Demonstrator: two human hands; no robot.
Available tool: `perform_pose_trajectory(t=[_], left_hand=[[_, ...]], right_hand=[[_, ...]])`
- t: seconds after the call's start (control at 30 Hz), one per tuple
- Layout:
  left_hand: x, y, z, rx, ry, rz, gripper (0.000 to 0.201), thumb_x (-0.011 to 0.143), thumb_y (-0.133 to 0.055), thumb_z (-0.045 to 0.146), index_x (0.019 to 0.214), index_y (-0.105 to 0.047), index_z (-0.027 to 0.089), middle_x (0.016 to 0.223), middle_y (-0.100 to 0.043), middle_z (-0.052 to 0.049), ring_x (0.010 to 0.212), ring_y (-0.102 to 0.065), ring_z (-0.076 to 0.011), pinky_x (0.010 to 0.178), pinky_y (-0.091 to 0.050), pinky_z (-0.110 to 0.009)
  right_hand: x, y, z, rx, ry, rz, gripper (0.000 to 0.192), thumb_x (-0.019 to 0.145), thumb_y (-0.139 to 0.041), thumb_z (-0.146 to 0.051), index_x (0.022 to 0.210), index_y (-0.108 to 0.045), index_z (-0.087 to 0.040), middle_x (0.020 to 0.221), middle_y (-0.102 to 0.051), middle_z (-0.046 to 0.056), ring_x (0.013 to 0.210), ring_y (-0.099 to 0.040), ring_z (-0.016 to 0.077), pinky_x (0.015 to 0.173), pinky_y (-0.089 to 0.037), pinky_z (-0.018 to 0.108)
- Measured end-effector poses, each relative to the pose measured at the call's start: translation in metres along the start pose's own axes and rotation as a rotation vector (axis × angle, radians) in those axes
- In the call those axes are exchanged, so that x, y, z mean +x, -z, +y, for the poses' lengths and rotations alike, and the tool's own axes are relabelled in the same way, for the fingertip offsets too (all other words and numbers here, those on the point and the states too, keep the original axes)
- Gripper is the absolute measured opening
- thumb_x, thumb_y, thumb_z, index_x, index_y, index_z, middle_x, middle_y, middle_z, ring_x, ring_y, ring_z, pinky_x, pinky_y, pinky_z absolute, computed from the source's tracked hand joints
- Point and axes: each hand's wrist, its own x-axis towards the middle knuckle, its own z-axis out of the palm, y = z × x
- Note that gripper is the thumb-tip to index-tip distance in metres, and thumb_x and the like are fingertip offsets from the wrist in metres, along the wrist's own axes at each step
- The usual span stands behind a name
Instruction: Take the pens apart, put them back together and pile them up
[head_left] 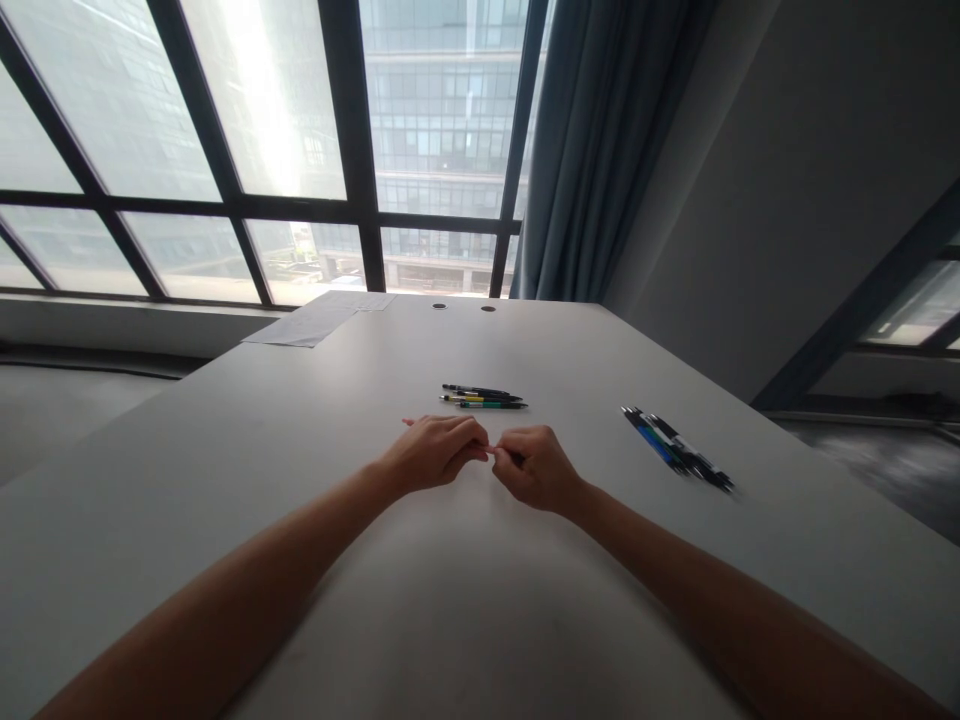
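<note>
A: What is seen of the room and the edges?

B: A wide window (262, 150) with dark frames is seen behind the far edge of the worktop (225, 480), and a blue curtain (592, 140) is hung at its right. The right edge of the worktop is run beside a grey wall (787, 180). Much bare surface is left on the left side and in front of the forearms.

A: And on the surface?

B: Sheets of paper (319, 318) are laid near the far edge. A bundle of dark and blue pens (675, 448) is laid to the right, well apart from the hands. A smaller group of pens (484, 398) is laid just beyond the hands.

A: How are the hands held?

B: The left hand (435, 452) and the right hand (534, 466) are brought together low over the worktop, both curled closed. A thin pink pen (489, 451) is gripped between them; its pink tip is seen past the left hand. Most of it is hidden by the fingers.
</note>
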Motion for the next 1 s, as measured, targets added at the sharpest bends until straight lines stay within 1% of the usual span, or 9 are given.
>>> perform_pose_trajectory(t=[0.13, 0.23, 0.33, 0.43, 0.53, 0.63, 0.7, 0.87, 1.0], left_hand=[[0.002, -0.002, 0.001, 0.06, -0.102, 0.022, 0.027, 0.098, -0.033, 0.028, 0.091, -0.057, 0.018, 0.077, -0.066, -0.006, 0.071, -0.06, -0.0153, 0.071, -0.047, -0.028], [0.003, -0.005, 0.002, 0.152, -0.121, 0.008, 0.026, 0.096, -0.033, 0.022, 0.086, -0.057, 0.017, 0.073, -0.064, -0.006, 0.069, -0.059, -0.0162, 0.071, -0.046, -0.03], [0.003, -0.007, 0.003, 0.226, -0.077, -0.055, 0.021, 0.088, -0.038, 0.015, 0.081, -0.058, 0.017, 0.069, -0.062, -0.005, 0.067, -0.058, -0.0174, 0.069, -0.044, -0.031], [0.002, -0.008, 0.004, 0.187, 0.02, -0.116, 0.017, 0.081, -0.042, 0.012, 0.082, -0.059, 0.018, 0.068, -0.063, -0.003, 0.065, -0.058, -0.0172, 0.068, -0.044, -0.03], [0.0, -0.008, 0.004, 0.084, 0.084, -0.089, 0.017, 0.087, -0.041, 0.02, 0.09, -0.058, 0.019, 0.072, -0.065, -0.002, 0.066, -0.061, -0.0173, 0.067, -0.045, -0.029], [0.0, -0.007, 0.002, 0.006, 0.042, -0.03, 0.02, 0.094, -0.042, 0.034, 0.092, -0.055, 0.019, 0.076, -0.066, -0.003, 0.069, -0.061, -0.0166, 0.067, -0.045, -0.028], [0.001, -0.006, 0.001, -0.01, -0.013, -0.016, 0.023, 0.095, -0.042, 0.036, 0.087, -0.054, 0.019, 0.076, -0.065, -0.003, 0.068, -0.06, -0.0155, 0.067, -0.045, -0.027], [0.003, -0.005, 0.001, 0.043, -0.084, -0.017, 0.023, 0.097, -0.038, 0.028, 0.087, -0.056, 0.017, 0.074, -0.065, -0.004, 0.068, -0.06, -0.016, 0.07, -0.045, -0.028], [0.003, -0.007, 0.002, 0.114, -0.082, -0.082, 0.017, 0.089, -0.042, 0.013, 0.083, -0.056, 0.017, 0.072, -0.065, -0.004, 0.066, -0.06, -0.0172, 0.069, -0.044, -0.03]], right_hand=[[0.0, -0.002, -0.003, 0.034, -0.035, 0.008, 0.031, 0.077, -0.043, -0.021, 0.048, -0.031, -0.019, 0.046, -0.029, -0.006, 0.044, -0.027, 0.0062, 0.047, -0.022, 0.023], [-0.002, -0.004, -0.004, 0.007, 0.003, 0.013, 0.028, 0.074, -0.043, -0.019, 0.048, -0.032, -0.019, 0.046, -0.03, -0.006, 0.044, -0.027, 0.006, 0.047, -0.021, 0.023], [-0.003, -0.004, -0.002, -0.098, 0.094, -0.017, 0.024, 0.072, -0.043, -0.017, 0.049, -0.038, -0.018, 0.048, -0.034, -0.005, 0.045, -0.026, 0.0064, 0.048, -0.021, 0.023], [-0.003, -0.001, 0.002, -0.263, 0.203, -0.085, 0.02, 0.073, -0.043, -0.018, 0.053, -0.047, -0.017, 0.051, -0.041, -0.003, 0.046, -0.027, 0.0076, 0.049, -0.02, 0.024], [-0.003, 0.003, 0.006, -0.335, 0.265, -0.128, 0.021, 0.075, -0.043, -0.018, 0.057, -0.051, -0.016, 0.053, -0.043, -0.002, 0.047, -0.027, 0.0082, 0.05, -0.02, 0.024], [-0.004, 0.006, 0.009, -0.287, 0.245, -0.13, 0.023, 0.078, -0.043, -0.019, 0.056, -0.049, -0.017, 0.053, -0.041, -0.003, 0.047, -0.027, 0.0078, 0.05, -0.021, 0.024], [-0.005, 0.006, 0.01, -0.249, 0.212, -0.123, 0.025, 0.079, -0.042, -0.02, 0.054, -0.047, -0.017, 0.053, -0.041, -0.003, 0.046, -0.027, 0.0074, 0.05, -0.021, 0.023], [-0.006, 0.003, 0.009, -0.238, 0.199, -0.105, 0.025, 0.078, -0.041, -0.018, 0.054, -0.047, -0.017, 0.052, -0.041, -0.003, 0.047, -0.028, 0.0075, 0.05, -0.022, 0.024], [-0.004, 0.003, 0.008, -0.374, 0.298, -0.152, 0.021, 0.076, -0.043, -0.018, 0.059, -0.054, -0.016, 0.055, -0.047, -0.001, 0.049, -0.031, 0.0092, 0.051, -0.022, 0.025]])
